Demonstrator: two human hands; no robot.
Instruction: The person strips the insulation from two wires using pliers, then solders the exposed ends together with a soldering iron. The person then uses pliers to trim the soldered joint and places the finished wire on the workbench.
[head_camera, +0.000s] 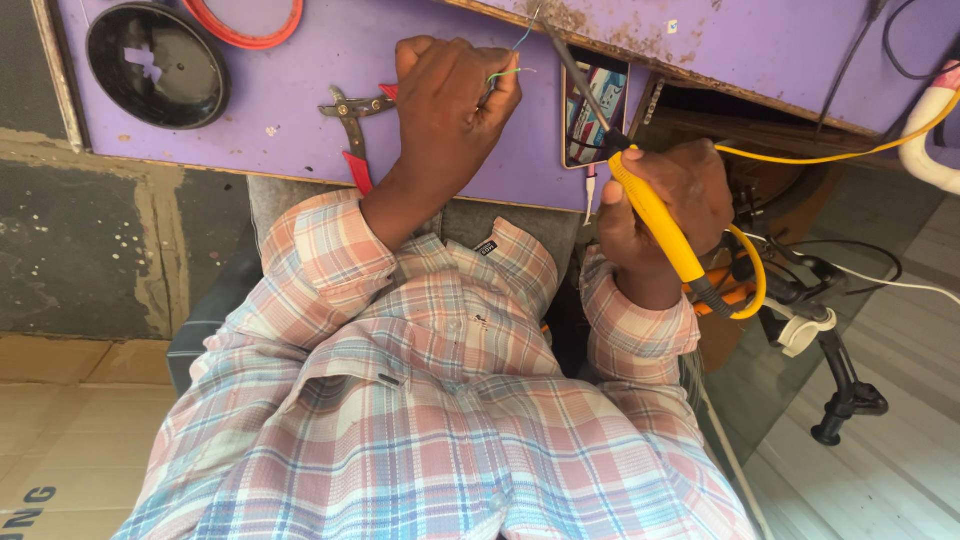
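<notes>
Yellow soldering iron (655, 215) in closed right hand (665, 215) grip; thin wires (505, 72) pinched in left hand (450, 105).

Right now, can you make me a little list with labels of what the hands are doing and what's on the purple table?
left hand: pinches thin wires, green and blue
right hand: grips yellow soldering iron, tip toward the wires
beside left hand: red-handled pliers on purple table
far corner: black round dish, red ring
under the iron: phone
</notes>
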